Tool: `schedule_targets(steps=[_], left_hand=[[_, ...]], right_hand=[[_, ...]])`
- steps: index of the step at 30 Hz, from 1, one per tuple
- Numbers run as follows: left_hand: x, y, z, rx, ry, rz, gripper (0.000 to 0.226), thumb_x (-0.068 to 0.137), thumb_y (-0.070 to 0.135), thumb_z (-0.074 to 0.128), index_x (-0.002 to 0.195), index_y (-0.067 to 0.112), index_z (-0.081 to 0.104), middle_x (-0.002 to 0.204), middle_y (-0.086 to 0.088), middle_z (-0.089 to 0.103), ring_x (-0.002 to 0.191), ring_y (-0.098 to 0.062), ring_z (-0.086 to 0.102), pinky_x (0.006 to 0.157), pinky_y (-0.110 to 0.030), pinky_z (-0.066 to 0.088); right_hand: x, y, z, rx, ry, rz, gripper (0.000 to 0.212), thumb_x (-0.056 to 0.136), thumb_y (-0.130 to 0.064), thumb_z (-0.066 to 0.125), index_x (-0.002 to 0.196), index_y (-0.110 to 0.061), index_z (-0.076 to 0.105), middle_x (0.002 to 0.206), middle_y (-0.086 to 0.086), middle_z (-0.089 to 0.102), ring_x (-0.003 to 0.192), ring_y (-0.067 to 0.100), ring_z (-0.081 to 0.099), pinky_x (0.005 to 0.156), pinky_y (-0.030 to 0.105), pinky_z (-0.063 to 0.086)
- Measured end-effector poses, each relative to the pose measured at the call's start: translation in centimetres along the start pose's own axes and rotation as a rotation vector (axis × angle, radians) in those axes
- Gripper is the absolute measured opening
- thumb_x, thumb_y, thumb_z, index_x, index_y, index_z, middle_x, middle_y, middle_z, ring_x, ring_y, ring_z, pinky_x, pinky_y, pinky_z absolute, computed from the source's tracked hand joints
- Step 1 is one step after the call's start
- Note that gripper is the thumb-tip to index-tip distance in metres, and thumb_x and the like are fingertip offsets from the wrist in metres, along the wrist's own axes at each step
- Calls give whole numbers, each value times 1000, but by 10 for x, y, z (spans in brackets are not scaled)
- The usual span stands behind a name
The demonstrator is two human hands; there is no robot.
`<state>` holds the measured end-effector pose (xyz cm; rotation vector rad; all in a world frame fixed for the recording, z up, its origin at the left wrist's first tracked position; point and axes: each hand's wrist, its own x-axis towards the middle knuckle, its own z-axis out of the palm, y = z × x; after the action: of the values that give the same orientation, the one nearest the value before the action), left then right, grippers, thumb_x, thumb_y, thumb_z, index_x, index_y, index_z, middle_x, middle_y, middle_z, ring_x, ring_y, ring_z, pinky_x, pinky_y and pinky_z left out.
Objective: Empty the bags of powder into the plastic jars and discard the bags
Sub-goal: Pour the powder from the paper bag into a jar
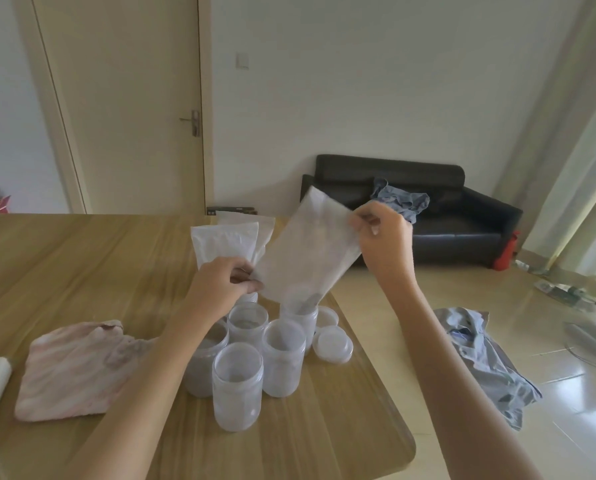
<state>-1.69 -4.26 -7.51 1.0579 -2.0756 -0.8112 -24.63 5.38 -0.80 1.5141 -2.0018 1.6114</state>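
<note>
Nearest me, the front jar (237, 386) stands open and looks empty, crowded against the other jars (282, 355) so closely that one knock could tip several. Just behind them the bag (307, 258) hangs tilted, its lower corner dipping into the mouth of the back jar (301, 322), where some grey powder seems to be gathering. The left hand (225, 282) pinches the bag's lower edge and the right hand (383, 233) pinches the upper corner; both sets of fingers are closed on the plastic, holding nothing else. The mouth is narrow and the bag limp, so if that corner slips off the rim, powder would likely spill over the table (82, 258) and onto the lids (333, 342) beside the jar. A sudden rush could also puff dust out. Further back, two more bags (227, 242) stand waiting, seemingly still full.
</note>
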Motion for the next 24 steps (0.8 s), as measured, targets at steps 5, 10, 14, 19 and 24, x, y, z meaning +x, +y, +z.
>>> schedule_targets(steps=[5,10,14,19,24], left_hand=[[0,0,0,13,16,-6,14,82,19,81,91,13,72,88,5,75,86,-6,69,71,-13,44],[-1,0,-1,34,30,-5,14,82,20,81,91,14,72,87,6,74,84,-4,68,70,-13,43],[1,1,0,46,28,-16,15,82,21,81,93,15,73,90,6,74,87,-5,67,76,-17,49],[0,-5,0,73,-5,-52,13,87,23,75,98,16,74,96,3,75,94,-12,68,80,-25,50],[2,-11,0,75,-30,-83,12,89,26,73,100,21,73,95,10,72,95,-9,66,70,-14,41]], right_hand=[[2,-4,0,-6,3,-17,12,92,-10,60,90,-18,69,88,-8,66,85,9,61,74,24,51],[5,-6,0,-3,-13,-29,9,92,-14,61,90,-18,69,89,-6,67,84,9,61,75,25,52],[9,-6,1,67,-72,-25,10,93,-16,61,90,-23,68,87,-10,68,85,3,62,72,12,46],[7,6,-1,134,-87,30,13,97,-27,57,98,-18,67,92,-8,69,88,2,63,74,11,47],[4,23,-4,167,-76,140,29,102,-29,45,102,-9,66,95,3,69,90,16,65,83,32,53]])
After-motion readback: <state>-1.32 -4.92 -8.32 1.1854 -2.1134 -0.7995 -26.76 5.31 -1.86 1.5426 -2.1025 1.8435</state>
